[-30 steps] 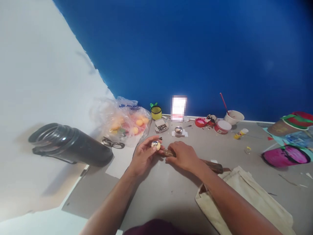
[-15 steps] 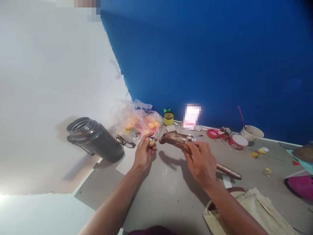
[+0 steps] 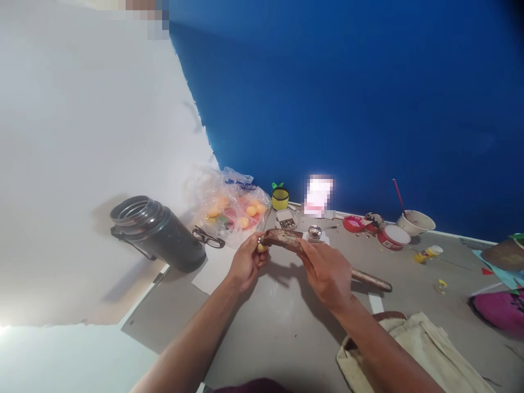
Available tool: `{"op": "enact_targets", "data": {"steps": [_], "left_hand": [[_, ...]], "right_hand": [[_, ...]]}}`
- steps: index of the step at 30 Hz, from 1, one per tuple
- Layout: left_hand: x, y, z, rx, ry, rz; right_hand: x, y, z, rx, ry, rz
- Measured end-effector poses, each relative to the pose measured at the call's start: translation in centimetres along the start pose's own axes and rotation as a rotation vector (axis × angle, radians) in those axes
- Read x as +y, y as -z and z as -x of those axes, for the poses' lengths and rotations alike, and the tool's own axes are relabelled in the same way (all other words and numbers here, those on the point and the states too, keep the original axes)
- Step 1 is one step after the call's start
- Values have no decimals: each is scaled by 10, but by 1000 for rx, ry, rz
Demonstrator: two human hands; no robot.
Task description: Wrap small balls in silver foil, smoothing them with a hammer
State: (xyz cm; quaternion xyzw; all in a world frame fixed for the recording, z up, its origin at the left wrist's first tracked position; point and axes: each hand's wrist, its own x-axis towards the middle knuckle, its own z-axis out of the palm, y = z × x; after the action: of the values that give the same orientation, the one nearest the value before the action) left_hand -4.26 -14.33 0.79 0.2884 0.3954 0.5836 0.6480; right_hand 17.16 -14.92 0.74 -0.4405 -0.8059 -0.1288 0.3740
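Note:
My left hand (image 3: 245,263) pinches a small yellow ball (image 3: 261,246) with a shiny silver patch, held just above the grey table (image 3: 282,322). My right hand (image 3: 325,268) is wrapped round the handle of a rusty brown hammer (image 3: 286,238). The hammer's head touches or hovers right at the ball. Its handle end sticks out past my wrist to the right.
A black flask (image 3: 158,233) lies at the left, with glasses (image 3: 208,238) and a plastic bag of coloured balls (image 3: 233,207) behind. A yellow pot (image 3: 280,198), a box of pins (image 3: 287,222), a silver ball (image 3: 315,231), paint tubs (image 3: 393,237) and a cup (image 3: 416,222) line the blue wall. A cloth bag (image 3: 413,349) lies near right.
My right hand lifted the hammer off the table, then brought its head down and left onto the ball in my left hand. The view shifted left.

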Motion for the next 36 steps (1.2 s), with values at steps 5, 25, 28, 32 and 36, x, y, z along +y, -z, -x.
{"op": "enact_targets", "data": {"steps": [5,25,28,32,36], "left_hand": [[3,2,-2,25,-65,1],[9,-6,9,-109,-27,127],[-4,-12,13,-159,42,38],[-22,-17,19,-205,65,-123],[-30,-18,22,-214,85,-193]], "right_hand": [[9,0,0,17,-106,-108],[-8,-21,5,-584,-247,-394],[-8,-19,2,-380,-367,-619],[-7,-15,-3,-294,-351,-807],[-7,-14,-2,-311,-246,-822]]}}
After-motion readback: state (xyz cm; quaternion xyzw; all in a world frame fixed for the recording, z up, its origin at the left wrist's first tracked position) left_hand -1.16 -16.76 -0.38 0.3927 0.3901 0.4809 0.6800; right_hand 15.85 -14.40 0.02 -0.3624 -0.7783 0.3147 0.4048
